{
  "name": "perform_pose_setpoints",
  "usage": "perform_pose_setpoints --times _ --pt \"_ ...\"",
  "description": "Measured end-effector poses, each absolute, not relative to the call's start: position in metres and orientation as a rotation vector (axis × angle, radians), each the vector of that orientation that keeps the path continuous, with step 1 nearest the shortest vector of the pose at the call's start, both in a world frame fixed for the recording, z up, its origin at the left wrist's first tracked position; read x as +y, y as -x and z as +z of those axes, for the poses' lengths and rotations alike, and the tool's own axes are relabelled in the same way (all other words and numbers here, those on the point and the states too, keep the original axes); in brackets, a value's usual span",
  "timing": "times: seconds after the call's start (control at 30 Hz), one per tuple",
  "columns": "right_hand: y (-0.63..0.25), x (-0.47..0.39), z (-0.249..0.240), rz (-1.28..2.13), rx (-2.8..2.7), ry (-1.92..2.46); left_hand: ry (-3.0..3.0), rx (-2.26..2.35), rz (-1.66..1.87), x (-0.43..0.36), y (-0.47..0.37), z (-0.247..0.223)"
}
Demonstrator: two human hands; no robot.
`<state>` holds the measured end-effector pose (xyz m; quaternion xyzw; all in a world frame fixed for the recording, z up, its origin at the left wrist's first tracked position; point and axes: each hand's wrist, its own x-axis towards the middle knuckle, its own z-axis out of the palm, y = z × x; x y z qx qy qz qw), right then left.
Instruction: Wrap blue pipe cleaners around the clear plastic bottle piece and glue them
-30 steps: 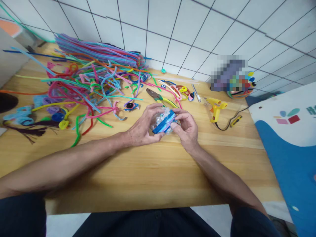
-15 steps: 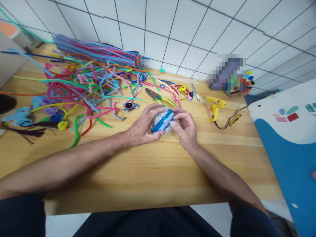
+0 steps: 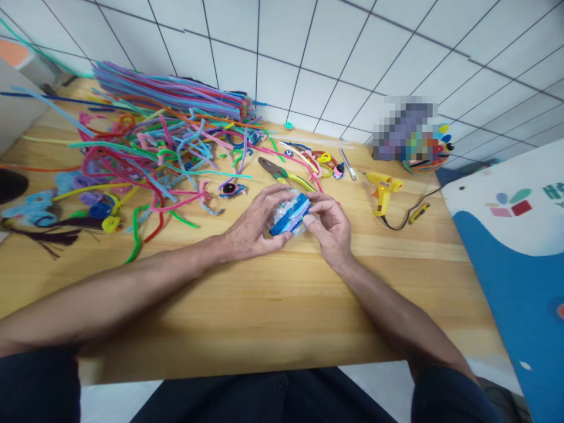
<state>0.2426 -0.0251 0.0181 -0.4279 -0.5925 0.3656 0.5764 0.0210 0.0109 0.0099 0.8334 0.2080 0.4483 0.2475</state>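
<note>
Between both hands is a rounded bundle (image 3: 291, 216) of clear crinkled plastic, with blue and lilac pipe cleaner strips laid across it. My left hand (image 3: 259, 226) curves round its left side, fingers over the top and thumb along the lower edge. At its right side my right hand (image 3: 330, 229) closes with bent fingers and thumb on the strips' ends. Part of the bundle is hidden by the fingers. Just behind the hands lie pliers (image 3: 282, 173) with yellow-green handles.
Loose, tangled pipe cleaners (image 3: 145, 153) cover the table's left side, with a thick bundle of pipe cleaners (image 3: 171, 91) by the tiled wall. A yellow glue gun (image 3: 382, 191) with a cord, a small yellow cutter (image 3: 419, 213) and a pen (image 3: 348, 164) lie to the right.
Almost nothing differs. Both hands keep their hold on the bundle, which has turned very slightly.
</note>
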Motion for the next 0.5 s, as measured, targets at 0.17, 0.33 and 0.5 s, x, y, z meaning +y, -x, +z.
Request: perform_pose_setpoints --times 0.17,0.33,0.5 --pt "-0.2424 -0.0256 0.0187 0.867 -1.383 0.987 -2.27 0.577 1.228 0.0102 -0.0215 0.0096" --pt "-0.2423 -0.0258 0.0205 0.85 -1.407 1.0 -2.293 0.56 1.248 0.0122 -0.0205 0.0065" --pt "-0.243 -0.0254 0.0204 0.859 -1.412 0.979 -2.296 0.54 1.258 0.013 -0.0204 0.0058"
